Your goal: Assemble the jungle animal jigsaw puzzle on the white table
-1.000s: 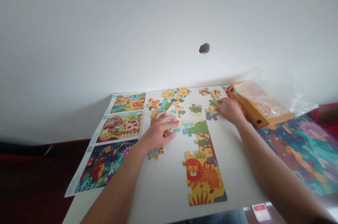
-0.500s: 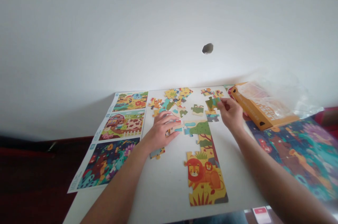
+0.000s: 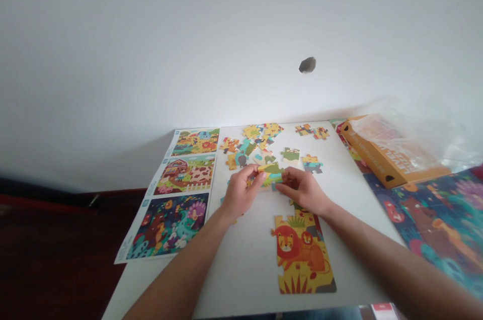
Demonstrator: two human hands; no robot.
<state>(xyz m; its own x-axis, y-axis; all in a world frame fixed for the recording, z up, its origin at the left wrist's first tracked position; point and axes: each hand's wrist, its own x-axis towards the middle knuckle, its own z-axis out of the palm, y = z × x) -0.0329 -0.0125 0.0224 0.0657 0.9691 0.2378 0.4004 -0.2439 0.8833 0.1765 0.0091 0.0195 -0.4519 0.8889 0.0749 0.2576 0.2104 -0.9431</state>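
My left hand (image 3: 241,190) and my right hand (image 3: 302,190) meet above the middle of the white table (image 3: 241,264), both pinching a green and teal puzzle piece (image 3: 272,175) between them. Just below my right hand lies the joined part of the puzzle (image 3: 302,254), a strip with two orange lions on yellow grass. Its upper end is hidden by my right hand. Several loose pieces (image 3: 260,141) lie scattered behind my hands toward the wall.
A sheet of three picture guides (image 3: 177,194) lies at the table's left edge. An orange puzzle box (image 3: 381,159) with clear plastic wrap (image 3: 418,134) over it sits at the right. A finished dark jungle puzzle (image 3: 437,219) lies right of the table. A white wall stands behind.
My right hand lifted a green piece from the far right of the loose pieces and carried it left to the middle. My left hand rose off the table to meet it.
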